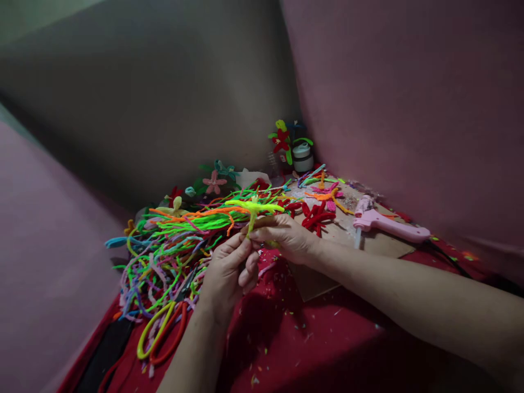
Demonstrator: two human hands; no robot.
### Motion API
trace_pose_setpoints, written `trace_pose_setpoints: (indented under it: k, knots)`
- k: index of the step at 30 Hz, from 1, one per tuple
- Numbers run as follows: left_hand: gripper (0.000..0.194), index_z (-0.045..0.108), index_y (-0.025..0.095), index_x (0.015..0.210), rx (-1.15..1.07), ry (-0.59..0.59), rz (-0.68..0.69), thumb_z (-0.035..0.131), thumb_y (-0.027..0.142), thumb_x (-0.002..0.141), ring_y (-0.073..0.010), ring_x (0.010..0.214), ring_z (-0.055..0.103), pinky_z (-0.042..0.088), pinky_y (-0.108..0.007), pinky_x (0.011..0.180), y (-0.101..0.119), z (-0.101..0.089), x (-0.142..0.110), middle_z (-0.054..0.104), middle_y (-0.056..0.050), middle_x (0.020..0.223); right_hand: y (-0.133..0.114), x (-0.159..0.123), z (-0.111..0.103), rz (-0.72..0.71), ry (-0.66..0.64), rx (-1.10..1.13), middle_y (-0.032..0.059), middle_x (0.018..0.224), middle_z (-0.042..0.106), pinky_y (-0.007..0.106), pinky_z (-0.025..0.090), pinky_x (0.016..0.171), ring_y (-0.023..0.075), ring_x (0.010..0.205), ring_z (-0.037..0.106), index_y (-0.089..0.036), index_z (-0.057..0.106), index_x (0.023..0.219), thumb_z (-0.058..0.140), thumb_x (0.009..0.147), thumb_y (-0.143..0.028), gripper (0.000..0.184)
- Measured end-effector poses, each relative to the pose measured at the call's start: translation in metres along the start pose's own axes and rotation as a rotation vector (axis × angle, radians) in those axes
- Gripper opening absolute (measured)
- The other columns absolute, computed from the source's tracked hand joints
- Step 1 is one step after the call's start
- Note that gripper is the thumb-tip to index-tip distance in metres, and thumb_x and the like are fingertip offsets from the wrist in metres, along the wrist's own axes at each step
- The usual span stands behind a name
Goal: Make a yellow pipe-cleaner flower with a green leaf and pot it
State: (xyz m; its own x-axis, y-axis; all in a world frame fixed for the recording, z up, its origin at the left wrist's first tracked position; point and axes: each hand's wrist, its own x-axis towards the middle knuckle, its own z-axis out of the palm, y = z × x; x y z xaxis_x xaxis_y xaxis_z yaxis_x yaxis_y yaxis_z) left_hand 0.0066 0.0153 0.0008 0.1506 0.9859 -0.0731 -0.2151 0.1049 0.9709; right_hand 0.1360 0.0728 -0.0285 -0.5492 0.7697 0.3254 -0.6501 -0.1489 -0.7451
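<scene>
The yellow pipe-cleaner flower (254, 206) sits just above the fingertips, petals spread sideways, its stem (251, 220) running down into the grip; 2 hands pinch there narrowly, the right hand (286, 236) nearer the petals, the left hand (231, 265) just below. Beyond and leftward sprawls a heap of pipe cleaners (186, 221); 1 pink glue gun (393, 226) lies rightward, scissors (180, 303) near the left forearm

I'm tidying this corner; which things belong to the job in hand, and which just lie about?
Likely the job's:
yellow fuzzy piece in left hand and right hand
fuzzy stems
scissors
glue gun

Probably just lying about:
lidded pot
pink flower
scraps
</scene>
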Motion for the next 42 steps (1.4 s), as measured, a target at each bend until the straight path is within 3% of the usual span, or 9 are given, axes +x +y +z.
trace_pose_setpoints:
  k: [3, 6, 12, 19, 26, 28, 31, 34, 42]
  knots:
    - [0.021, 0.055, 0.017, 0.074, 0.002, -0.051, -0.017, 0.064, 0.036, 0.075, -0.0001, 0.025, 0.016, 0.02, -0.012, 0.024, 0.001, -0.001, -0.001, 0.044, 0.009, 0.041, 0.001, 0.001, 0.001, -0.019, -0.012, 0.001, -0.0027, 0.065, 0.063, 0.023, 0.039, 0.061, 0.0081, 0.06, 0.052, -0.017, 0.072, 0.077, 0.075, 0.062, -0.024, 0.017]
    - [0.022, 0.054, 0.017, 0.074, 0.176, -0.027, 0.047, 0.057, 0.038, 0.08, -0.0028, 0.026, 0.025, 0.026, -0.015, 0.027, -0.001, 0.002, -0.001, 0.047, 0.007, 0.043, 0.002, 0.002, 0.001, -0.056, 0.098, 0.008, -0.0027, 0.064, 0.062, 0.024, 0.04, 0.063, 0.0088, 0.06, 0.052, -0.016, 0.07, 0.069, 0.077, 0.058, -0.022, 0.014]
    - [0.019, 0.055, 0.017, 0.064, 0.86, 0.322, 0.448, 0.059, 0.028, 0.079, -0.0063, 0.041, 0.043, 0.034, -0.017, 0.042, -0.014, 0.008, 0.001, 0.05, 0.004, 0.05, 0.007, 0.002, 0.0, -0.026, 0.186, -0.008, -0.0046, 0.052, 0.055, 0.022, 0.034, 0.052, 0.0068, 0.05, 0.045, -0.014, 0.067, 0.061, 0.079, 0.054, -0.027, 0.019]
    - [0.02, 0.054, 0.016, 0.071, 0.331, 0.102, 0.161, 0.057, 0.032, 0.081, -0.0059, 0.032, 0.041, 0.033, -0.017, 0.031, -0.007, 0.0, 0.002, 0.054, 0.004, 0.05, 0.003, 0.0, 0.006, -0.021, 0.178, -0.038, -0.002, 0.061, 0.062, 0.024, 0.039, 0.058, 0.0083, 0.055, 0.051, -0.014, 0.07, 0.068, 0.082, 0.051, -0.028, 0.025]
    - [0.026, 0.054, 0.017, 0.074, 0.037, -0.166, -0.044, 0.06, 0.041, 0.078, -0.001, 0.023, 0.014, 0.022, -0.014, 0.022, 0.0, -0.009, -0.001, 0.04, 0.01, 0.036, 0.002, 0.0, 0.008, 0.022, 0.082, 0.069, -0.0031, 0.061, 0.062, 0.021, 0.039, 0.058, 0.007, 0.056, 0.052, -0.016, 0.07, 0.066, 0.08, 0.054, -0.023, 0.017]
    - [0.023, 0.055, 0.016, 0.075, 0.154, -0.119, 0.002, 0.058, 0.038, 0.08, -0.002, 0.025, 0.023, 0.027, -0.014, 0.026, 0.0, -0.007, 0.0, 0.046, 0.008, 0.041, 0.004, 0.002, 0.007, 0.006, 0.137, 0.091, -0.003, 0.061, 0.063, 0.021, 0.039, 0.056, 0.0075, 0.055, 0.052, -0.015, 0.069, 0.065, 0.081, 0.051, -0.022, 0.019]
    - [0.015, 0.057, 0.015, 0.078, 0.454, 0.094, 0.213, 0.06, 0.03, 0.079, -0.0046, 0.037, 0.043, 0.037, -0.016, 0.037, -0.005, -0.003, 0.003, 0.056, 0.004, 0.055, 0.006, 0.003, 0.006, -0.026, 0.275, 0.084, -0.0031, 0.058, 0.062, 0.021, 0.037, 0.051, 0.0074, 0.052, 0.05, -0.015, 0.068, 0.062, 0.083, 0.045, -0.023, 0.025]
    - [0.011, 0.059, 0.016, 0.075, 0.65, 0.274, 0.391, 0.06, 0.026, 0.079, -0.005, 0.041, 0.045, 0.038, -0.015, 0.039, -0.012, 0.0, 0.005, 0.053, 0.005, 0.053, 0.008, 0.002, 0.008, -0.058, 0.324, 0.013, -0.0043, 0.055, 0.058, 0.021, 0.035, 0.05, 0.0057, 0.049, 0.045, -0.014, 0.067, 0.062, 0.084, 0.045, -0.026, 0.026]
    - [0.018, 0.055, 0.016, 0.07, 0.122, 0.08, 0.128, 0.065, 0.03, 0.075, -0.004, 0.026, 0.034, 0.032, -0.015, 0.026, -0.002, 0.001, 0.002, 0.049, 0.006, 0.045, 0.002, -0.003, 0.015, -0.171, 0.169, -0.178, -0.0024, 0.067, 0.059, 0.024, 0.041, 0.066, 0.0086, 0.063, 0.052, -0.017, 0.072, 0.071, 0.078, 0.059, -0.03, 0.018]
